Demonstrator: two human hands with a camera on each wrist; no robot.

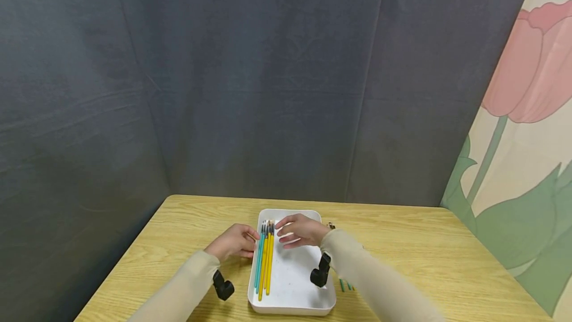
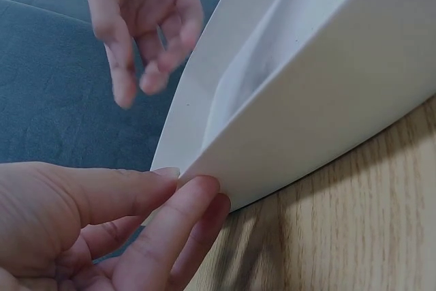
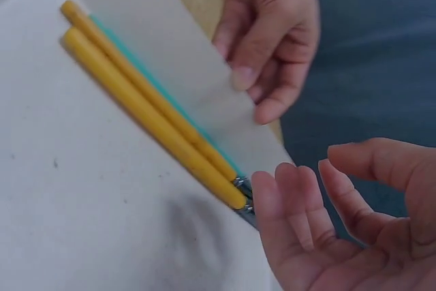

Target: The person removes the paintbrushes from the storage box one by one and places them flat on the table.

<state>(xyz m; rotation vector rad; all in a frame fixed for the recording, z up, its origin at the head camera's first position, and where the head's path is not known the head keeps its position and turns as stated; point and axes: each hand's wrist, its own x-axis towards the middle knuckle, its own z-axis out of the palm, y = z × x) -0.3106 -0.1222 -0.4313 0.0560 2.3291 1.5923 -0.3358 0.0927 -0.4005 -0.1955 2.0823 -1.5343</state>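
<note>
Paintbrushes (image 1: 265, 257) in tray (image 1: 292, 272), left of right hand (image 1: 301, 230)

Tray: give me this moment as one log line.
left hand: pinches tray rim | right hand: above tray, holding nothing | brushes: along tray's left side

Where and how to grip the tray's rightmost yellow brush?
I'd pinch the rightmost yellow brush mid-handle, coming from above-right: its straight handle lies lengthwise in the white tray, bare tray floor to its right, other brushes close on its left.
</note>
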